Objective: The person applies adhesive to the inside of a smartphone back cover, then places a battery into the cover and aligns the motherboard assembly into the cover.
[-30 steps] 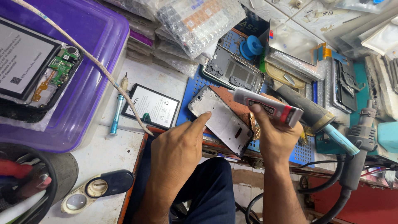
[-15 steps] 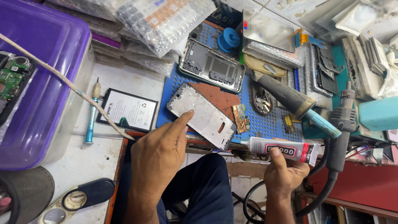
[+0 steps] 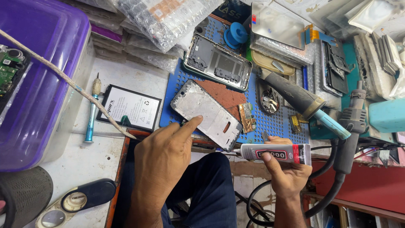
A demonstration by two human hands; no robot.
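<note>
Here, packaging first. Bubble-wrap packets [image 3: 168, 19] heaped along the top of the bench, clear film with an orange-brown patch showing through. Flat black battery [image 3: 130, 107] with a white rectangular label lies on the pale bench, left of the blue perforated mat [image 3: 278, 122]. Purple plastic tub [image 3: 40, 80] at far left, translucent, a green circuit board seen through its wall. Teal box [image 3: 386, 115] at the right edge.

Glue tube [image 3: 276, 153]: white body, red band near its rear end, black print, narrow nozzle pointing left toward the frame's lower corner. Right hand [image 3: 287, 173] is closed around it, thumb lying over the label.

Silver phone frame [image 3: 206, 114] lies tilted on the mat, at the near edge, partly over a rust-red pad; bare metal inner face up, one small oblong slot near its lower end. Left hand [image 3: 166, 156] is loosely curled, holding nothing, index finger stretched out with its tip pressing the frame's near edge.

A second frame [image 3: 217, 63], darker, lies just above. Hot-air gun [image 3: 295, 95] rests to the right.
</note>
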